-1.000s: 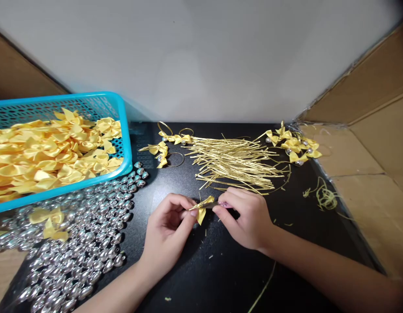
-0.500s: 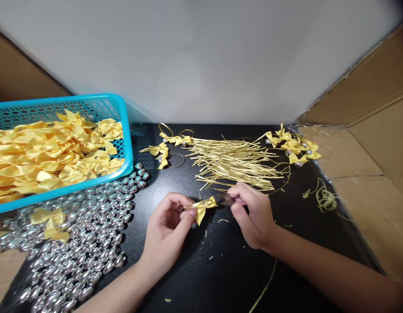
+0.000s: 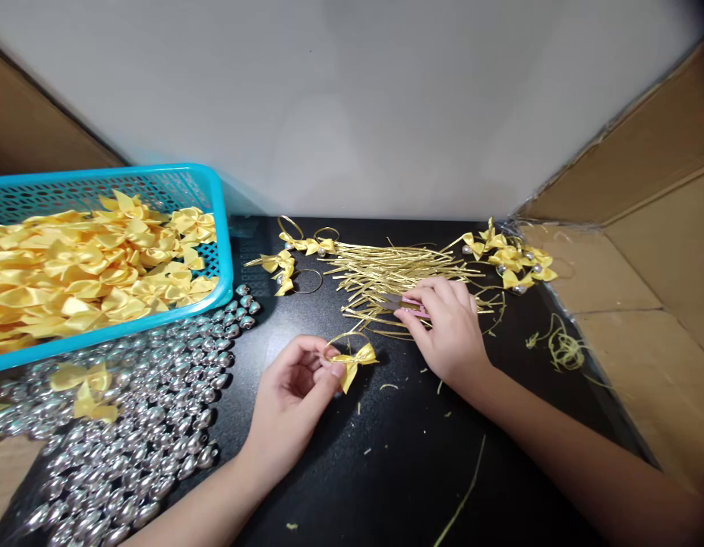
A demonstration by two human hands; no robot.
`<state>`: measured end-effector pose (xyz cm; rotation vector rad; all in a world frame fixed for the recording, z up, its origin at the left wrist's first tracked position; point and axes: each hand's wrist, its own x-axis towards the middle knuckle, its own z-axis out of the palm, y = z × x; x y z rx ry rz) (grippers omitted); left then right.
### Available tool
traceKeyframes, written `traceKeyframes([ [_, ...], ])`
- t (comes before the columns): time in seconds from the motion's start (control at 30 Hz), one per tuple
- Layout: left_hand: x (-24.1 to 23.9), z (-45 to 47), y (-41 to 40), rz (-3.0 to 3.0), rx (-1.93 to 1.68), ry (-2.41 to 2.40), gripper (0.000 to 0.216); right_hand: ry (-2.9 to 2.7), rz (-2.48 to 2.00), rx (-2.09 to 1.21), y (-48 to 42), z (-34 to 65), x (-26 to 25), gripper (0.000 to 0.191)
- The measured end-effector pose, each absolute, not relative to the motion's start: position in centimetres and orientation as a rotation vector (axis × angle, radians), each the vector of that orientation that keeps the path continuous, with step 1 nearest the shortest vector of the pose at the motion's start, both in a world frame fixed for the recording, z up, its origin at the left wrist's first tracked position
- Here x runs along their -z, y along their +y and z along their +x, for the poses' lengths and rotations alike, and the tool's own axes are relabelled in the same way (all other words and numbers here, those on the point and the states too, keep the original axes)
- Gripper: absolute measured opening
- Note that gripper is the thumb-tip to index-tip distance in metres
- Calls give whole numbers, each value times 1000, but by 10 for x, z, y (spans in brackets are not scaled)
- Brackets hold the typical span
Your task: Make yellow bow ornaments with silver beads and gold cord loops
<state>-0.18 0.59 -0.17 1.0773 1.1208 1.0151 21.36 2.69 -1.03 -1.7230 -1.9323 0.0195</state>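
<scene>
The left hand (image 3: 295,395) pinched a yellow bow (image 3: 355,358). The right hand (image 3: 451,330) gripped a small pink tool (image 3: 413,307) over the gold strings (image 3: 374,273).

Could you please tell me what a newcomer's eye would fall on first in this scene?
The turquoise basket heaped with yellow satin bows at the left stands out first, with a spread of silver beads in front of it on the black table. At the centre, the left hand pinches a looped yellow bow, while the right hand holds a pink-handled tool on the gold cord pile.
</scene>
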Motion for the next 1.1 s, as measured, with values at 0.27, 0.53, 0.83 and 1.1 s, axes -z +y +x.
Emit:
traceKeyframes([
  [0.27,-3,2,4,1198,-1030,1112,12,-1898,-1551,-119,19,206,0,24],
  [0.53,-1,2,2,1406,-946,1040,12,-1750,-1105,-904,8,189,-29,24],
  [0.83,2,-1,1,1407,-910,1070,6,-1263,-847,-1487,10,198,-20,27],
  [1.1,1,0,3,1413,-902,1070,4,-1299,-1075,-1674,16,201,-26,27],
])
